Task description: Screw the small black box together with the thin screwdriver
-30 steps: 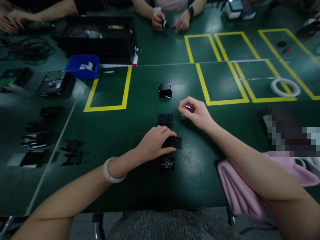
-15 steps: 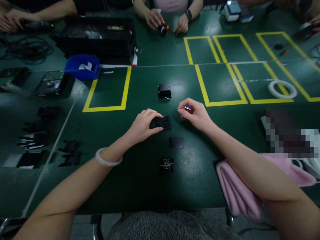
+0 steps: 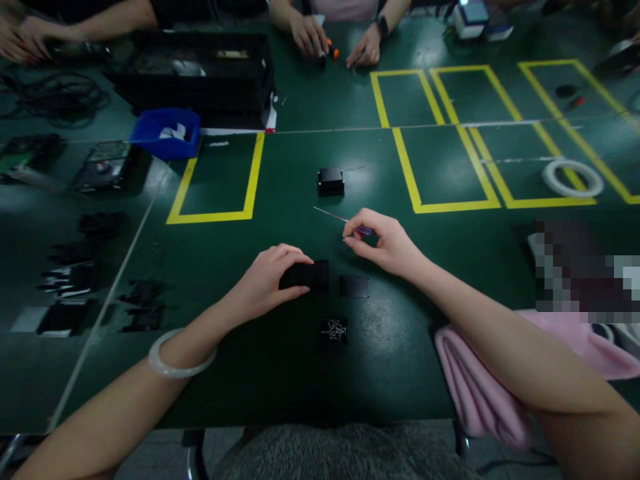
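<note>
Black rectangular part [image 3: 320, 276] juts rightward from the left grip [image 3: 263, 283], which pinches it.

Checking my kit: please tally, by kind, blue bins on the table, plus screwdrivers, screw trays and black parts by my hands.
Blue bin: 1
Screwdriver: 1
Screw tray: 1
Black parts: 3 (block, held part, thin plate)
Total: 6

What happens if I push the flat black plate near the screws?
The plate would probably slide, not roll: it lies flat on a shiny table. It looks stiff, with straight edges, and perhaps light, being thin.
</note>
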`<state>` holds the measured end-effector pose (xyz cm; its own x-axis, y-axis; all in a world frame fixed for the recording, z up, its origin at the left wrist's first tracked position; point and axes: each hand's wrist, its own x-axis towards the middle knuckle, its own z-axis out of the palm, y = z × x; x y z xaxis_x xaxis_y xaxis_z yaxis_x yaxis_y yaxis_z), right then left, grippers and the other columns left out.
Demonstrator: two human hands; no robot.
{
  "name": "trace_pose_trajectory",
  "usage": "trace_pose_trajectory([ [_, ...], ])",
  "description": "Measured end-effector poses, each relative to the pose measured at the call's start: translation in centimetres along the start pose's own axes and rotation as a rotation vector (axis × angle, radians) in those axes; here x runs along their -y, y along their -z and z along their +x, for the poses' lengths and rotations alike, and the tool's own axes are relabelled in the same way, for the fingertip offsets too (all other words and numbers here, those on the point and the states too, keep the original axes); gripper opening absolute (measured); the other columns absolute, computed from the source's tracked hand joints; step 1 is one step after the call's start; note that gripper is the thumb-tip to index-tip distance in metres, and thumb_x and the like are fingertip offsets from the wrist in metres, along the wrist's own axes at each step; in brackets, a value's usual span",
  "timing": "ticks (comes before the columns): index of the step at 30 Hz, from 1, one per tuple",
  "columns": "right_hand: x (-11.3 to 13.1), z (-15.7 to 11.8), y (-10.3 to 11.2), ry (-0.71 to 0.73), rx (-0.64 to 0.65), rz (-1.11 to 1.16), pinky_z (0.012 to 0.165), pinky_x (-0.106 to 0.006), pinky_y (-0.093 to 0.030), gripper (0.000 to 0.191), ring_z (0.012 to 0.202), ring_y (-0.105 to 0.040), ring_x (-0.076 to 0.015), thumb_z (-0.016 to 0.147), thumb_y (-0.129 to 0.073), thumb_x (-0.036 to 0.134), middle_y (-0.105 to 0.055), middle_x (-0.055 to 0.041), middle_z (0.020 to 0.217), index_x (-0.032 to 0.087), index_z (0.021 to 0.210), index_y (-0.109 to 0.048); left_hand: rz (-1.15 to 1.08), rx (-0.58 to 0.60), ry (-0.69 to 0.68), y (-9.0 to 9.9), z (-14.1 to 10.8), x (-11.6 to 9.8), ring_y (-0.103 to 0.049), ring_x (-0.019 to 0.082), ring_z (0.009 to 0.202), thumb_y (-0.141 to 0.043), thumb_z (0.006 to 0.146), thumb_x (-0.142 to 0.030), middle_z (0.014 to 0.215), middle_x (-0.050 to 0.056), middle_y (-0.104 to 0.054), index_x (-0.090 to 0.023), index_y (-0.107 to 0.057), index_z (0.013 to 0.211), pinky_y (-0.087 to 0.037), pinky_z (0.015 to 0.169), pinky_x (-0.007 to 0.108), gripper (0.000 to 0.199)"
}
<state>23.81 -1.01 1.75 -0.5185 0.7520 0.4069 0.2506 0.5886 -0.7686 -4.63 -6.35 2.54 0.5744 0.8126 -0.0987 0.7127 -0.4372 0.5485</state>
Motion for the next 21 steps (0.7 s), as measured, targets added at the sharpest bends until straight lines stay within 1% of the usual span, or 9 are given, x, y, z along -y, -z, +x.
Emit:
trace_pose_trajectory([
  [9, 0.1, 0.1, -0.1, -0.021, 0.029, 0.004, 0.073, -0.030, -0.044, 0.002, 0.075, -0.055, -0.0132, 0.093, -0.062, 0.021, -0.058, -0.0001, 0.081, 0.021, 0.090, -0.062, -0.031, 0.021, -0.038, -0.5, -0.8, 0.1, -0.057, 0.029, 0.128, -0.073, 0.097, -0.036, 0.133, 0.008, -0.063, -0.026, -0.060, 0.131, -0.044, 0.106, 0.048, 0.038],
  [13, 0.3, 0.2, -0.2, -0.007, 0.065, 0.019, 0.072, -0.030, -0.045, 0.002, 0.074, -0.055, -0.0130, 0.092, -0.063, 0.020, -0.057, -0.0003, 0.080, 0.020, 0.090, -0.063, -0.020, 0.037, -0.079, -0.2, -1.0, -0.3, -0.059, 0.028, 0.127, -0.074, 0.097, -0.044, 0.134, 0.007, -0.064, -0.026, -0.060, 0.133, -0.044, 0.108, 0.047, 0.042],
  [15, 0.5, 0.1, -0.2, -0.007, 0.091, 0.034, 0.072, -0.029, -0.045, 0.002, 0.073, -0.055, -0.0125, 0.092, -0.063, 0.020, -0.058, -0.0004, 0.081, 0.020, 0.090, -0.063, -0.020, -0.029, -0.121, 0.1, -1.0, -0.9, -0.061, 0.026, 0.126, -0.070, 0.100, -0.045, 0.131, 0.006, -0.066, -0.026, -0.060, 0.133, -0.046, 0.107, 0.044, 0.039],
  [17, 0.7, 0.1, -0.3, -0.007, 0.110, 0.058, 0.072, -0.029, -0.045, 0.002, 0.072, -0.056, -0.0120, 0.092, -0.063, 0.020, -0.058, -0.0004, 0.082, 0.019, 0.090, -0.064, -0.027, -0.174, -0.175, 0.4, -0.7, -1.7, -0.064, 0.023, 0.120, -0.064, 0.104, -0.039, 0.123, 0.005, -0.069, -0.024, -0.061, 0.129, -0.050, 0.103, 0.040, 0.029],
  [19, 1.0, 0.1, -0.4, -0.007, 0.122, 0.090, 0.071, -0.028, -0.045, 0.003, 0.071, -0.055, -0.0112, 0.092, -0.064, 0.020, -0.059, -0.0008, 0.083, 0.018, 0.091, -0.065, -0.031, -0.323, -0.231, 0.5, -0.1, -2.6, -0.067, 0.020, 0.110, -0.063, 0.105, -0.033, 0.117, 0.005, -0.071, -0.022, -0.062, 0.122, -0.052, 0.097, 0.035, 0.020],
  [21, 1.3, 0.1, -0.4, -0.013, 0.137, 0.127, 0.071, -0.027, -0.045, 0.003, 0.071, -0.055, -0.0106, 0.091, -0.064, 0.019, -0.060, -0.0009, 0.084, 0.017, 0.091, -0.066, -0.018, -0.403, -0.288, 0.6, 0.8, -3.4, -0.068, 0.019, 0.105, -0.064, 0.105, -0.030, 0.112, 0.003, -0.073, -0.022, -0.063, 0.120, -0.053, 0.092, 0.033, 0.017],
])
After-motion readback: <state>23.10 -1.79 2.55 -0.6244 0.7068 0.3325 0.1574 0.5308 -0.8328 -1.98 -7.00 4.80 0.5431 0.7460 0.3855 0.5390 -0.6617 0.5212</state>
